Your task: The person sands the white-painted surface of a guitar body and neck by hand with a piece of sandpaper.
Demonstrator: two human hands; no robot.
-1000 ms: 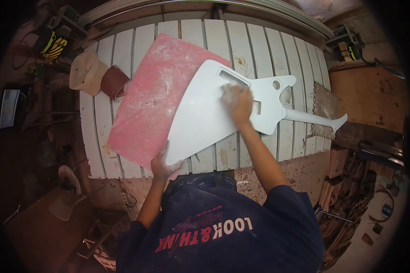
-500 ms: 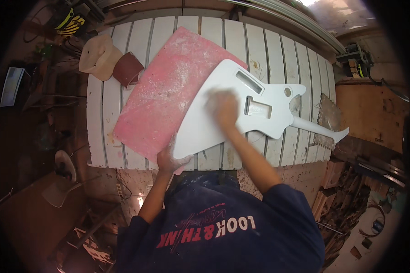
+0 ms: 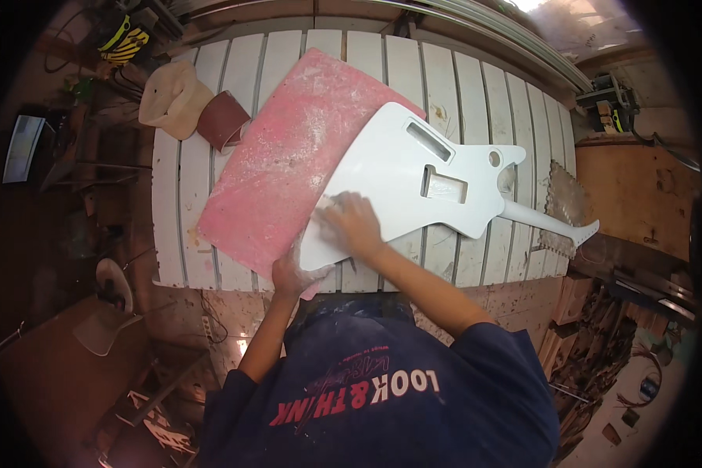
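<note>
A white electric guitar (image 3: 394,164), with an angular body and open cavities, lies on the slatted table, partly over a pink board (image 3: 269,160). Its neck points right. At the body's near left corner, my left hand (image 3: 290,273) is closed round the edge, dusted with white powder. My right hand (image 3: 352,226) lies against the body's left part, its fingers smeared by motion. Whether a sanding pad or paper is under those fingers cannot be made out. A bit of pink material (image 3: 310,292) shows beside my left hand.
Grey-white slats make up the table (image 3: 187,234). At its far left are a beige cap-like cloth item (image 3: 174,97) and a brown-red curved sheet (image 3: 223,121). A rough-edged plate (image 3: 563,203) sits under the neck. Wood pieces (image 3: 581,335) are stacked below right.
My right hand has moved left and nearer to me across the guitar body, from beside the cavities to its left edge. My left hand keeps its place at the corner.
</note>
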